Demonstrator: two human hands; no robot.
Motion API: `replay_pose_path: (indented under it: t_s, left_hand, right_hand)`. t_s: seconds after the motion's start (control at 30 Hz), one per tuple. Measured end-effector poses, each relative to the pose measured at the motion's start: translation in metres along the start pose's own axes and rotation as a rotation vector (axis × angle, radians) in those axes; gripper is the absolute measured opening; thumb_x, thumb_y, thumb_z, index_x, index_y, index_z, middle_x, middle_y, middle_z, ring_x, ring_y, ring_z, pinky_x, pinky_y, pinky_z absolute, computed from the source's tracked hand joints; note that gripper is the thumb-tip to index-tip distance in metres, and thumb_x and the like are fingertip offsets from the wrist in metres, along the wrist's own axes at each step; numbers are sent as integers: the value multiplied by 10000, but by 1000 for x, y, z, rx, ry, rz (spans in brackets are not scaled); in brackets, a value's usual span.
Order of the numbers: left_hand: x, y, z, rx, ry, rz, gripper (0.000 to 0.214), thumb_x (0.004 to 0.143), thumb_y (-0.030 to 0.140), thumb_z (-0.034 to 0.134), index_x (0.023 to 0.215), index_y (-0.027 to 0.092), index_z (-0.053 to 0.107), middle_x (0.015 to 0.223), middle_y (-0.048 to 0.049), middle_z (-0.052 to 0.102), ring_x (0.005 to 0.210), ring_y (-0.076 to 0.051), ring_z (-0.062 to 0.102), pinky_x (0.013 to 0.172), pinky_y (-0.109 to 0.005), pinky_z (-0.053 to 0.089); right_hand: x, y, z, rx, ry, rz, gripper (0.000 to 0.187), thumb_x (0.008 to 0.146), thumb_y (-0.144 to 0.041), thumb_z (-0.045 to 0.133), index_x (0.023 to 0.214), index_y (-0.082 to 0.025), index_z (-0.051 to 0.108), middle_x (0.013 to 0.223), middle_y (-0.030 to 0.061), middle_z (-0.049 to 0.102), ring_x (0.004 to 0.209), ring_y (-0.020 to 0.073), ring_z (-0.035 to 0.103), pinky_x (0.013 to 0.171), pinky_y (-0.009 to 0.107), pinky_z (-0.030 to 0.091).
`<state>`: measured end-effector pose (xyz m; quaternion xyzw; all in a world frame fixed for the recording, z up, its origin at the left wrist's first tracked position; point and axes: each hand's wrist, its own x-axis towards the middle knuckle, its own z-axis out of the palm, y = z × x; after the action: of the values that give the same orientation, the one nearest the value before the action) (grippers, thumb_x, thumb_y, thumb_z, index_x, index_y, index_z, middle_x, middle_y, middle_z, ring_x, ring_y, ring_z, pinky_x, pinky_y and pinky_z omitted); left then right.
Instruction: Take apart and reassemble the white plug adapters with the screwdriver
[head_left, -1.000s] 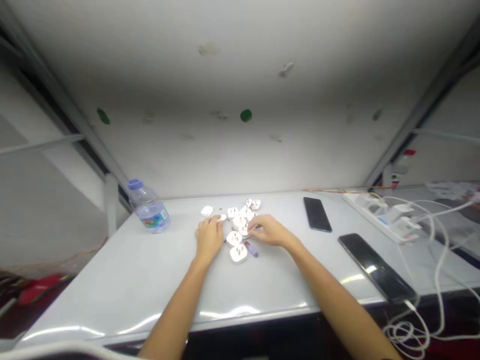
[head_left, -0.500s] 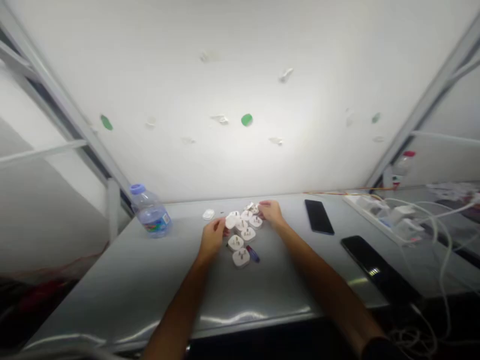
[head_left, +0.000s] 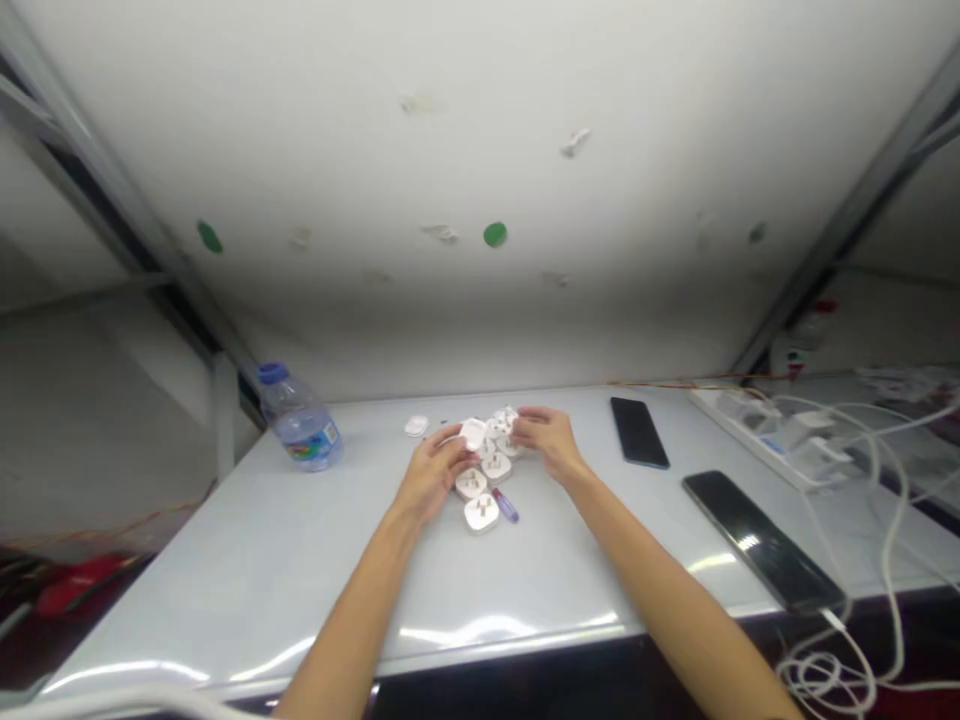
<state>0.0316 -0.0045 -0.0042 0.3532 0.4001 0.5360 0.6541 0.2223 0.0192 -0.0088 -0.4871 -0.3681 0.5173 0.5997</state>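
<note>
Several white square three-pin plugs [head_left: 481,513] lie in a cluster on the table, most with their pins up. My left hand [head_left: 431,475] is at the cluster's left side, its thumb and fingers closed on a white square plug cover [head_left: 472,434] held above the plugs. At the back right of the cluster is my right hand [head_left: 549,440], fingertips brought together against the white pieces; what they pinch is too small to make out. A small screwdriver with a purple handle [head_left: 505,505] lies beside the front plugs. Behind my left hand rests another white square piece [head_left: 416,426].
A water bottle [head_left: 301,420] stands at the back left. Two dark phones, one smaller [head_left: 638,432] and one larger [head_left: 761,540], lie to the right. Beyond them are a power strip [head_left: 757,435] with adapters and loose white cables [head_left: 889,540]. A white panel [head_left: 480,330] rises behind the table.
My left hand has moved slightly right, bringing the white cover over the plugs. My right hand's fingers have shifted slightly down over the back plugs. The lighting on the panel has dimmed.
</note>
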Motion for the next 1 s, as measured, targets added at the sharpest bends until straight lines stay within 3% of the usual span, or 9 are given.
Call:
replay_pose_path:
  t_s: [0.17,0.5,0.77,0.9,1.0]
  left_hand:
    - [0,-4,2,105,21,71,370,648,287,827,945,131,670,870,-57,720,738,-138,674,746,-276,553]
    - [6,-14,-4,360,110,181,445,635,481,793,865,136,631,829,-57,680,699,-176,654,574,-271,504]
    - [6,-15,-6,411,54,231,460,656,478,776,905,173,540,833,-46,694,756,-190,672,614,-271,505]
    - [8,-16,-7,490,2,300,435,743,443,714,1051,174,565,951,-95,716,870,-229,690,680,-311,532]
    - [13,-16,-15,752,175,449,332,850,414,583,1069,165,607,1076,-127,697,980,-257,670,734,-352,543]
  right_hand:
    - [-17,2,17,12,-179,-1,385,537,-330,857,839,-137,717,850,65,718,749,207,696,757,393,605]
    - [-24,3,25,34,-232,7,419,483,-392,888,789,-155,728,797,30,696,723,193,669,735,377,598]
    - [-24,6,26,-27,-285,3,403,516,-349,870,838,-157,722,742,18,685,667,176,652,647,325,550]
    - [-21,-4,18,-169,-273,-128,366,574,-349,826,862,-163,696,695,5,659,658,183,642,639,327,526]
    - [-15,-20,-1,-482,-188,-391,242,693,-281,735,901,-170,681,809,40,684,729,189,640,698,338,526]
